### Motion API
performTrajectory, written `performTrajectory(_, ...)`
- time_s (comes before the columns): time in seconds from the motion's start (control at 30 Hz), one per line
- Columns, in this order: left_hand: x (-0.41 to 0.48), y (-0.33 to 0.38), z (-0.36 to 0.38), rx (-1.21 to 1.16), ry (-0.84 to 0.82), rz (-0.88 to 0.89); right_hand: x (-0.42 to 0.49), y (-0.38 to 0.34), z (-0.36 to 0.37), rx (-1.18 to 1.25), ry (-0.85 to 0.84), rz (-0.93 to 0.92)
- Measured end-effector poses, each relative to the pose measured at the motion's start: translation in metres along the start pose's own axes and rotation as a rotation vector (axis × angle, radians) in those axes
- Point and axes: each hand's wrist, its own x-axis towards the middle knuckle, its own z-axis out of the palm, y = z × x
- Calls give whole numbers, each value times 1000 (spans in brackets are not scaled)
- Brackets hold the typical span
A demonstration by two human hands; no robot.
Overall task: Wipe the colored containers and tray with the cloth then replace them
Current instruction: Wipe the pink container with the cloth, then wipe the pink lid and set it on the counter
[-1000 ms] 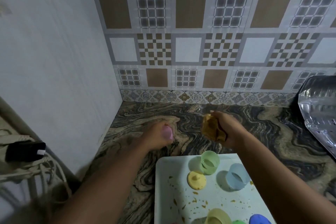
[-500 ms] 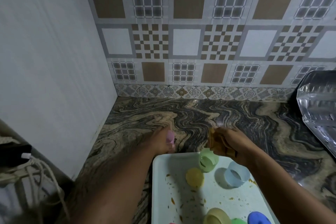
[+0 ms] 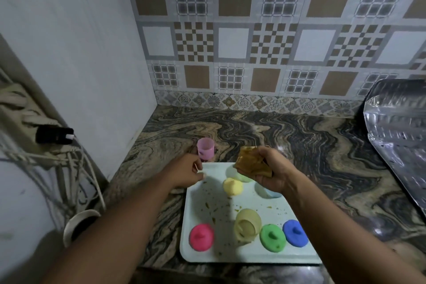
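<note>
A pale tray with crumbs lies on the marbled counter. On it are a yellow lid, a yellow container on its side, and pink, green and blue lids. A green container and a light blue one are mostly hidden under my right hand, which grips a crumpled brown cloth. A pink container stands upright on the counter beyond the tray. My left hand hovers at the tray's far left corner with loosely curled fingers, holding nothing.
A white side wall closes the left, with cables and a black plug beside it. A shiny foil-covered object sits at the right. A patterned tiled wall backs the counter.
My left hand has let go of the pink container, which now stands on the counter, and drew back toward the tray. The right hand with the cloth stayed over the tray's far end.
</note>
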Motion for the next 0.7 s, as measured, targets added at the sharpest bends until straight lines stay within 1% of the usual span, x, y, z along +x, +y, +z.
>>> performTrajectory(0.1, -40, 2, 15, 71, -78, -9, -15, 15, -8, -32, -9, 21)
performTrajectory(0.23, -85, 7, 42, 161, -188, -13, -35, 34, -22, -34, 86, 25)
performTrajectory(0.3, -100, 8, 56, 222, -218, -3, -45, 43, -25, -33, 108, 15)
performTrajectory(0.4, -113, 5, 70, 319, -166, 5, -57, 51, -30, -32, 80, -3)
performTrajectory(0.57, -121, 10, 81, 389, -29, -5, -70, 63, -41, -137, 36, 1)
performTrajectory(0.7, -119, 13, 87, 459, -12, 11, -73, 67, -42, -227, 15, 15)
